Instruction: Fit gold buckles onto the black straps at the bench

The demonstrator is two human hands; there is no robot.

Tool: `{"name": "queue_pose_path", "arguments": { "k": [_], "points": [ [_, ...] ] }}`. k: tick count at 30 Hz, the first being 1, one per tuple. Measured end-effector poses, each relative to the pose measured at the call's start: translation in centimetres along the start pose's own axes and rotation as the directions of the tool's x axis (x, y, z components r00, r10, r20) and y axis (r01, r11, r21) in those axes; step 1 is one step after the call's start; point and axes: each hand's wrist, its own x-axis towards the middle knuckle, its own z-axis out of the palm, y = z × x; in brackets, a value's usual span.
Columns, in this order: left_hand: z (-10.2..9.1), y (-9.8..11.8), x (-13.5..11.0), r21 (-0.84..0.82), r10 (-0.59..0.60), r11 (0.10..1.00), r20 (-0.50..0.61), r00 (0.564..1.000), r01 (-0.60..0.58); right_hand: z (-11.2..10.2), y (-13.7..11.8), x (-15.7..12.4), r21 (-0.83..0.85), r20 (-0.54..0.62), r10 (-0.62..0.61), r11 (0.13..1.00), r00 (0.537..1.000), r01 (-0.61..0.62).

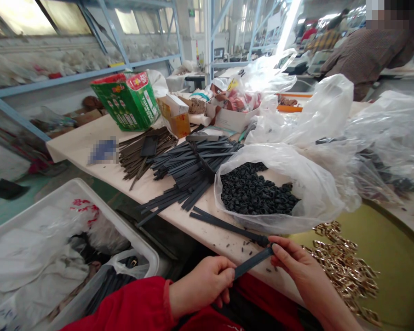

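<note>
A dark strap [253, 263] is stretched between my two hands over the table's front edge. My left hand [207, 282] is closed around its near end. With thumb and fingers my right hand [293, 259] pinches the other end, where a small dark loop seems to sit; the fingers partly hide it. Just behind, more dark straps [221, 221] lie on the table, their ends close to my right fingertips. A clear plastic bag [313, 197] full of small black loops [258, 191] stands open beyond my hands. Gold metal buckles [348, 264] lie heaped to the right of my right hand.
Bundles of dark straps [196, 161] and brown straps [134, 154] cover the table's middle. A green carton [126, 103] and a cardboard box [224, 117] stand behind. The buckles rest on a yellowish tray [396, 276]. A white bin [152, 257] is at lower left. Another person [369, 55] bends over farther back.
</note>
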Motion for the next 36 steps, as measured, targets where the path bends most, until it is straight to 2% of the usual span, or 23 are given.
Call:
{"name": "queue_pose_path", "arguments": {
  "k": [10, 15, 18, 21, 24, 27, 30, 33, 36],
  "points": [
    [0.3, -0.1, -0.2, -0.016, -0.015, 1.000, 0.048, 0.999, 0.016, 0.7, -1.0, -0.4, -0.037, -0.008, -0.011, 0.999, 1.000, 0.011],
    [0.3, 0.1, -0.6, -0.111, -0.028, 0.993, 0.088, 0.996, 0.038, 0.5, -0.6, -0.4, -0.017, 0.011, 0.011, 1.000, 1.000, -0.011],
    [0.4, 0.5, -0.6, -0.171, 0.022, 0.985, 0.105, 0.994, -0.004, 0.6, -0.6, -1.0, -0.027, 0.058, 0.007, 1.000, 0.998, -0.006],
    [0.5, 0.7, 0.0, -0.156, 0.096, 0.985, 0.125, 0.988, -0.076, 1.3, -0.8, -1.9, 0.010, 0.144, 0.025, 1.000, 0.989, -0.026],
    [0.5, 0.6, 0.8, -0.104, 0.148, 0.985, 0.093, 0.985, -0.138, 2.0, -1.2, -2.8, 0.146, 0.178, 0.083, 0.983, 0.981, -0.110],
    [0.4, 0.3, 1.2, -0.014, 0.218, 0.976, -0.010, 0.976, -0.218, 2.4, -1.5, -3.4, 0.300, 0.160, 0.151, 0.934, 0.976, -0.193],
    [0.5, 0.4, 1.1, 0.111, 0.306, 0.949, -0.104, 0.946, -0.295, 2.5, -1.5, -3.7, 0.370, 0.160, 0.186, 0.899, 0.970, -0.233],
    [1.1, 0.6, 0.9, 0.328, 0.399, 0.885, -0.171, 0.901, -0.330, 2.7, -1.0, -3.8, 0.339, 0.114, 0.163, 0.921, 0.980, -0.193],
    [1.7, 0.7, 0.8, 0.520, 0.470, 0.789, -0.166, 0.867, -0.329, 2.8, -0.1, -3.6, 0.208, -0.002, 0.039, 0.977, 0.999, -0.037]
  ]
}}
